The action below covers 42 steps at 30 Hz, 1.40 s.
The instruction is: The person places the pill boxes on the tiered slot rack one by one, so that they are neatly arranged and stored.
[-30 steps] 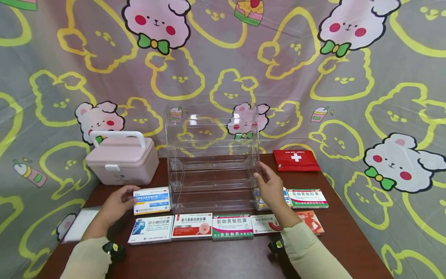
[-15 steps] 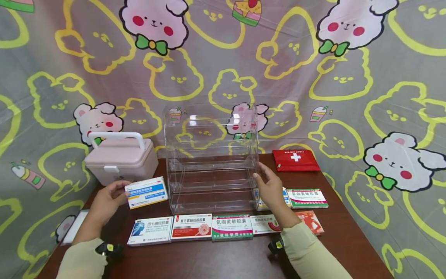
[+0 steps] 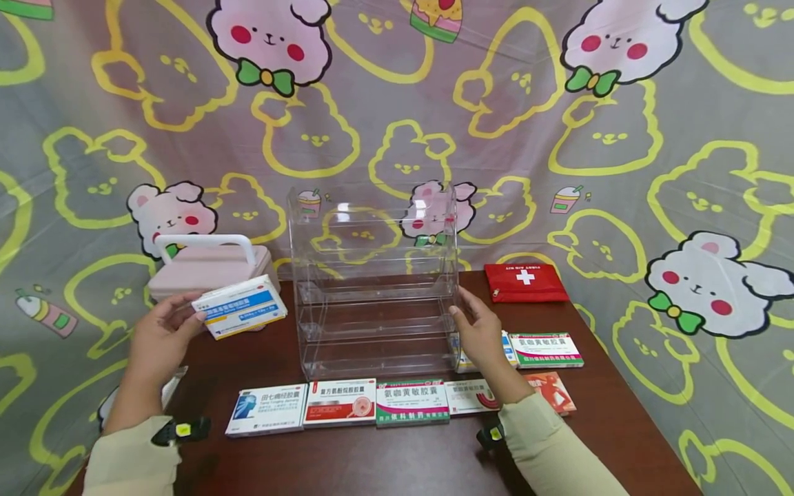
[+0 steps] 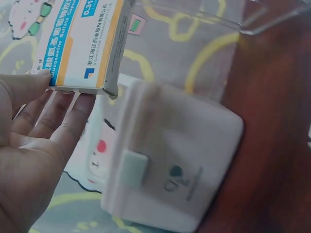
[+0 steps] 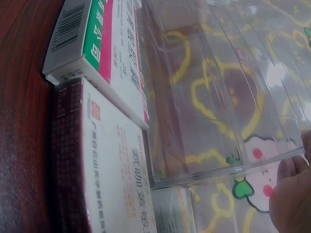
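Note:
My left hand (image 3: 155, 341) pinches a white, blue and yellow medicine box (image 3: 240, 306) by its left end, thumb on the printed face and fingers behind. The box is raised and tilted, in front of the pink case. In the left wrist view, the same medicine box (image 4: 80, 43) shows its printed face and one side. My right hand (image 3: 482, 336) grips the right side edge of a clear tiered display rack (image 3: 380, 331), which stands upright on the table. Part of this hand (image 5: 294, 189) appears at the rack's edge in the right wrist view.
Several medicine boxes lie in a row before the rack, among them a green-and-white box (image 3: 412, 403) and a red-and-white box (image 3: 340, 401). Another box (image 3: 547, 350) lies at right. A pink case (image 3: 205, 272) with a white handle and a red first aid pouch (image 3: 525, 282) stand behind.
My left hand has lifted the blue-and-white medicine box off the table, moving it up and to the left and tilting it. My right hand has stayed at the rack's edge.

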Tool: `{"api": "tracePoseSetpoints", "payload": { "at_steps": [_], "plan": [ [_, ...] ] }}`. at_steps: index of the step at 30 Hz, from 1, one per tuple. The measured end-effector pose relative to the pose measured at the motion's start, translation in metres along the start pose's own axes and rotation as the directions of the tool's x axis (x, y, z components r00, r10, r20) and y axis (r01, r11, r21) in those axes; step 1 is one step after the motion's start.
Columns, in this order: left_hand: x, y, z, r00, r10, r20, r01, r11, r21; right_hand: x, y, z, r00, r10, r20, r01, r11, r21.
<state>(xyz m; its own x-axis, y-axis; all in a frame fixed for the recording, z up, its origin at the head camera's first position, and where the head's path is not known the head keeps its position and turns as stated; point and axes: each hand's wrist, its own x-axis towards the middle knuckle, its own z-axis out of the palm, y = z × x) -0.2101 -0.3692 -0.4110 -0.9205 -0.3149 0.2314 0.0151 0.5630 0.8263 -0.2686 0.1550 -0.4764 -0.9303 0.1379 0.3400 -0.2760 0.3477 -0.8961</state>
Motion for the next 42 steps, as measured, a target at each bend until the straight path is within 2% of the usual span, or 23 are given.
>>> {"api": "tracePoseSetpoints", "payload": {
  "at_steps": [3,6,8,11,13,16,18,21,23,27,30,34,37,42],
  "plan": [
    [0.004,0.01,-0.003,1.0,0.02,-0.017,-0.021,0.999,-0.04,0.0,0.001,0.0,1.0,0.003,-0.002,-0.003,1.0,-0.006],
    [0.008,0.022,-0.005,0.998,0.052,-0.031,-0.057,0.985,-0.165,0.001,0.001,0.0,1.0,0.004,-0.007,-0.004,1.0,-0.001],
    [0.012,0.032,-0.004,0.996,0.074,-0.04,-0.082,0.958,-0.276,0.001,0.001,0.0,1.0,0.0,-0.006,0.001,1.0,0.008],
    [0.018,0.05,0.0,0.994,0.099,-0.05,-0.111,0.893,-0.437,0.001,0.001,0.0,1.0,-0.005,-0.003,0.005,0.999,0.036],
    [0.022,0.063,0.005,0.992,0.116,-0.053,-0.127,0.866,-0.483,0.001,0.001,0.001,1.0,-0.002,-0.001,0.002,0.999,0.041],
    [0.029,0.084,0.015,0.989,0.136,-0.048,-0.143,0.864,-0.483,0.0,0.0,0.001,1.0,0.006,-0.004,-0.006,0.999,0.045],
    [0.032,0.098,0.023,0.987,0.153,-0.044,-0.157,0.895,-0.418,0.0,0.0,0.001,1.0,0.01,-0.003,-0.01,0.999,0.045],
    [0.038,0.122,0.038,0.98,0.195,-0.047,-0.199,0.921,-0.334,-0.001,0.0,0.002,1.0,0.016,0.003,-0.016,0.998,0.056],
    [0.041,0.139,0.048,0.974,0.219,-0.052,-0.225,0.931,-0.289,-0.001,0.0,0.002,1.0,0.021,0.006,-0.021,0.998,0.062],
    [0.049,0.173,0.068,0.972,0.229,-0.041,-0.231,0.922,-0.31,-0.001,0.0,0.002,1.0,0.023,0.003,-0.024,0.998,0.056],
    [0.058,0.192,0.087,0.969,0.245,-0.033,-0.238,0.893,-0.382,0.0,0.001,0.001,1.0,0.018,0.0,-0.018,0.999,0.041],
    [0.07,0.21,0.114,0.956,0.291,-0.042,-0.278,0.849,-0.448,0.0,0.003,-0.001,1.0,0.023,-0.001,-0.023,0.999,0.044],
    [0.078,0.222,0.132,0.953,0.298,-0.048,-0.287,0.843,-0.455,0.001,0.004,-0.001,0.999,0.033,0.004,-0.033,0.997,0.067],
    [0.087,0.24,0.15,0.946,0.316,-0.078,-0.321,0.869,-0.376,0.0,0.002,0.001,0.999,0.047,0.006,-0.048,0.996,0.076]
  ]
}}
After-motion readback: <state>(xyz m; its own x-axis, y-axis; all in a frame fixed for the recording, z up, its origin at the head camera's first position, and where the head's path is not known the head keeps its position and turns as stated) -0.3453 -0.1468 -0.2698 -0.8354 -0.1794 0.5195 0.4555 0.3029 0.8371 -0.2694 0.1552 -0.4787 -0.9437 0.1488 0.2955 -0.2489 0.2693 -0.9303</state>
